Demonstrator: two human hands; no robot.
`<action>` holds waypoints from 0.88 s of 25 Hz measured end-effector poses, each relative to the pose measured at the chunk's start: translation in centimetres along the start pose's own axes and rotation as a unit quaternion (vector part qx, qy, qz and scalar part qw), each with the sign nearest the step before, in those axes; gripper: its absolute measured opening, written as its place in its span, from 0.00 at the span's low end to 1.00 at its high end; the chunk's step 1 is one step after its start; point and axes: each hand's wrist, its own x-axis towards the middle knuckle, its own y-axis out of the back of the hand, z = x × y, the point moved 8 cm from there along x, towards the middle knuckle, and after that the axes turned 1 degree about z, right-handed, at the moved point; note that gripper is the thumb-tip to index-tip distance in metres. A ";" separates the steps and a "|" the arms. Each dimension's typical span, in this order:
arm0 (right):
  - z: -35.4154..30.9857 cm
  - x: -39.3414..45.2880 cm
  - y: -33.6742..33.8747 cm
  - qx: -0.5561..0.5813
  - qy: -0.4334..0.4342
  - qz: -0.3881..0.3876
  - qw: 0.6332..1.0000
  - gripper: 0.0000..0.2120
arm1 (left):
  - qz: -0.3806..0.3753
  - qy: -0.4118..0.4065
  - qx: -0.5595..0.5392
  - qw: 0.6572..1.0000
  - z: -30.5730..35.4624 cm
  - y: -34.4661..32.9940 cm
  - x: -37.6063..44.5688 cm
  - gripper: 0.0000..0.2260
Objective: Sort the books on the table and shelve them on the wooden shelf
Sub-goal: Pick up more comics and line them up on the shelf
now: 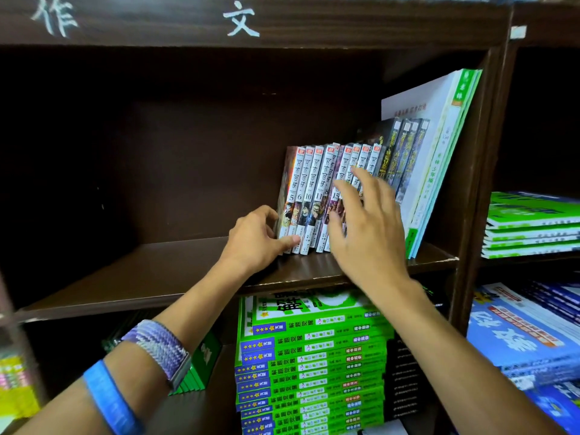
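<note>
A row of white-spined manga volumes [309,196] stands leaning to the right on the dark wooden shelf [150,271]. Darker-spined volumes [405,152] and tall white and green books [439,158] lean behind them against the shelf's right wall. My left hand [257,240] cups the left end of the row, thumb across the bottom of the first spines. My right hand [364,227] lies flat with spread fingers against the spines in the middle of the row, hiding the lower part of several volumes.
The shelf's left half is bare board. Below it lies a tall stack of green books [310,372]. The right bay holds flat green books [533,224] and blue books [527,337]. White characters are painted on the top board [241,20].
</note>
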 end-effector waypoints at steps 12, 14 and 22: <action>-0.4 10.2 -2.6 -0.108 0.127 -0.120 0.979 0.41 | -0.047 0.024 -0.003 0.999 -0.5 -1.1 0.0 0.27; -0.1 9.2 -2.8 -0.122 0.158 -0.146 0.969 0.55 | -0.043 0.015 0.000 0.999 -0.5 -1.0 0.1 0.25; 0.0 6.4 -2.3 -0.142 0.114 -0.105 0.978 0.53 | -0.049 -0.084 0.011 0.995 1.2 -0.4 -0.4 0.22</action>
